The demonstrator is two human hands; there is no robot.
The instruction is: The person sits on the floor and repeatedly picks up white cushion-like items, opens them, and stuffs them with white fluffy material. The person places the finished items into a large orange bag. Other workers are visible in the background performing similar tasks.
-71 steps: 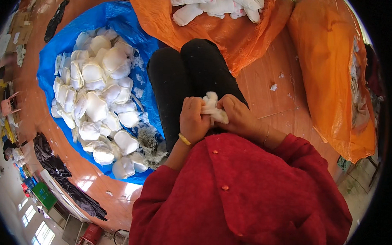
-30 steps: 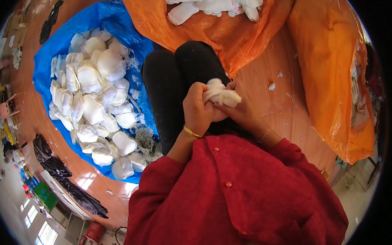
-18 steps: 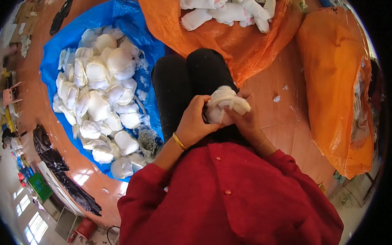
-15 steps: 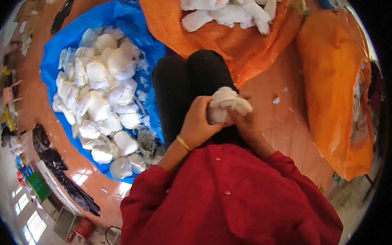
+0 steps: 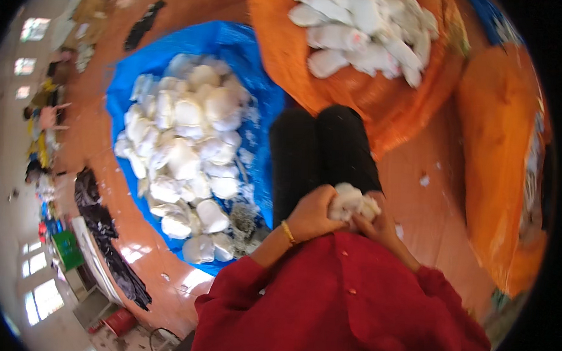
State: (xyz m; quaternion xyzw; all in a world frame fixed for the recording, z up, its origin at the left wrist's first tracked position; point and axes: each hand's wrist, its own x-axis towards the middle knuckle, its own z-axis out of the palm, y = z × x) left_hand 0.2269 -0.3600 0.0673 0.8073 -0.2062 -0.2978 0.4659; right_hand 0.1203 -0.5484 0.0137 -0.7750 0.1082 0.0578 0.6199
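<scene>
Over my lap, both hands are closed on a bunched piece of soft white fabric [image 5: 349, 200]. My left hand [image 5: 316, 213] grips it from the left side, thumb toward me. From the right, my right hand [image 5: 380, 222] pinches its other end; those fingers are partly hidden. The fabric's exact kind is not clear. To my left a heap of rounded, padded white fabric pieces [image 5: 184, 159] lies on a blue plastic sheet [image 5: 263, 143]. Beyond my knees, longer stuffed white pieces [image 5: 337, 37], some with pink marks, lie on an orange sheet [image 5: 285, 75].
A full orange sack [image 5: 492, 147] stands at the right. A grey fuzzy clump [image 5: 243, 219] sits at the blue sheet's near edge. Black plastic [image 5: 98, 205] lies on the floor at left, near a red bucket [image 5: 120, 321]. White scraps dot the reddish floor.
The whole view has shifted, so things appear farther right and lower. My hands have drawn the fabric closer to my body, and it looks more bunched up.
</scene>
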